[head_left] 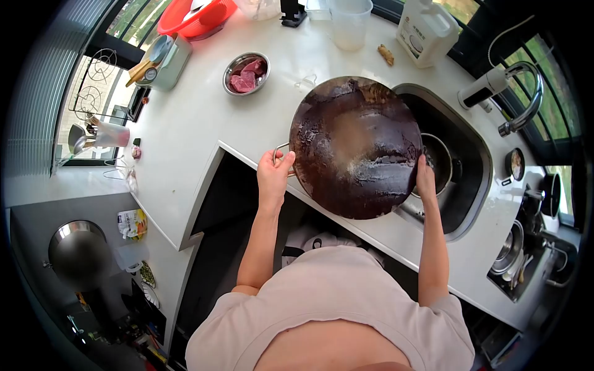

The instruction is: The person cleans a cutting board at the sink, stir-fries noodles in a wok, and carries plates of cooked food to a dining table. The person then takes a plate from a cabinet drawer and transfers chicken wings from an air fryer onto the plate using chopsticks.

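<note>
A large round dark-brown chopping board (356,148), its surface blotched and shiny with a paler middle, is held between my two hands over the counter edge and the near side of the sink. My left hand (274,176) is closed round a metal loop handle (279,150) on its left rim. At the opposite rim, my right hand (425,178) grips the edge, with its fingers partly hidden behind the board. Below the board's right side, a round metal pot or bowl (440,164) sits in the sink (473,191), partly covered from view.
A steel bowl of raw meat (246,73) stands on the white counter (185,123). Ginger (385,54), a white jug (427,32) and a clear plastic container (350,25) are at the back. The faucet (523,99) arches beside the sink. A pan (79,255) is at lower left.
</note>
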Demonstrator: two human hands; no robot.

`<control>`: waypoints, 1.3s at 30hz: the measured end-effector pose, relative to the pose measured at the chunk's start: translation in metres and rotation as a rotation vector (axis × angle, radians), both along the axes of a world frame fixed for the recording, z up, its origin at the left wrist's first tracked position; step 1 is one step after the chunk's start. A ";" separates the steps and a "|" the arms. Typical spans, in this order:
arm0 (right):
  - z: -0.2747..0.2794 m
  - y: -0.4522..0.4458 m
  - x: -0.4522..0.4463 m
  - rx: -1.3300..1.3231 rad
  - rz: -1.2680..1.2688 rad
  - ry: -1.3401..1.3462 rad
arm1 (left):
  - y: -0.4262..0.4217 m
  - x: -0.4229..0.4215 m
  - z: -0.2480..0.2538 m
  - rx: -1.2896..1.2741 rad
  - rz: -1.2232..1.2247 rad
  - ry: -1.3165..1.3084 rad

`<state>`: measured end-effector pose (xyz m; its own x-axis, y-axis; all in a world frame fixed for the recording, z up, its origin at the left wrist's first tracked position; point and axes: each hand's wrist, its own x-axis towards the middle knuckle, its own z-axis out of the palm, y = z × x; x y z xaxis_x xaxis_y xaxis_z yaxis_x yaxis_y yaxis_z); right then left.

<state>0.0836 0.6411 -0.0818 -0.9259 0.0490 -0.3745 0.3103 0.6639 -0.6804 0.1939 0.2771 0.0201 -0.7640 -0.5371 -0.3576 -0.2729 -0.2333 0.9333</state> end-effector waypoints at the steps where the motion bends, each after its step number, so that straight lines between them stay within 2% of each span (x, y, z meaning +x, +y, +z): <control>1: 0.001 0.014 0.014 0.036 0.050 -0.069 | 0.001 0.001 0.001 0.003 0.015 -0.016; 3: 0.024 0.045 0.030 -0.260 0.143 -0.215 | 0.002 0.005 -0.005 0.023 0.009 -0.028; 5: 0.074 0.069 0.032 -0.307 0.278 0.067 | 0.002 0.015 -0.018 0.036 -0.012 -0.050; 7: 0.103 0.088 0.035 -0.543 0.011 0.015 | 0.011 0.015 -0.009 0.052 0.029 -0.055; 9: 0.063 0.115 0.039 -0.319 -0.028 0.026 | 0.008 0.020 -0.027 -0.026 -0.024 -0.029; 12: -0.026 0.127 0.063 -0.160 -0.034 0.080 | 0.015 0.014 -0.011 -0.029 -0.005 0.026; 13: -0.038 0.122 0.057 -0.103 -0.037 0.099 | 0.016 0.017 -0.006 -0.093 -0.021 -0.024; 15: 0.012 0.029 0.074 -0.661 -0.534 -0.419 | 0.018 0.017 0.015 -0.222 -0.013 -0.084; 17: 0.000 -0.008 0.078 -0.922 -0.606 -0.377 | 0.017 0.017 0.021 -0.272 -0.065 -0.096; 18: -0.013 -0.012 0.073 -0.991 -0.579 -0.356 | 0.020 0.016 0.030 -0.197 -0.082 -0.036; 21: 0.018 -0.041 0.082 -1.027 -0.600 -0.244 | 0.024 0.004 0.044 -0.031 -0.103 0.239; 22: 0.034 -0.047 0.088 -1.096 -0.570 -0.226 | 0.023 0.008 0.076 -0.114 -0.106 0.270; 24: 0.059 -0.063 0.100 -1.048 -0.544 -0.233 | 0.009 0.017 0.113 -0.079 -0.140 0.327; 28: 0.096 -0.136 0.111 -1.033 -0.436 -0.255 | -0.039 0.050 0.168 0.105 -0.131 0.378; 29: 0.103 -0.158 0.113 -1.091 -0.411 -0.314 | -0.058 0.068 0.188 0.022 -0.164 0.337; 30: 0.103 -0.181 0.111 -1.120 -0.343 -0.367 | -0.073 0.083 0.201 0.039 -0.079 0.391; 33: 0.123 -0.285 0.120 -1.153 -0.101 -0.413 | -0.130 0.128 0.233 -0.118 0.085 0.448; 35: 0.128 -0.364 0.129 -1.178 -0.068 -0.615 | -0.170 0.155 0.250 -0.219 0.179 0.513; 37: 0.126 -0.443 0.146 -1.188 0.141 -0.681 | -0.216 0.179 0.267 -0.353 0.280 0.501; 39: 0.151 -0.529 0.173 -1.174 0.218 -0.877 | -0.271 0.202 0.279 -0.480 0.344 0.483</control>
<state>0.2567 0.1126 0.0689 -0.3380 -0.7771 -0.5309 0.8648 -0.0339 -0.5009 0.3961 0.0059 0.2987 -0.5381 -0.7852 0.3064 0.2058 0.2302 0.9511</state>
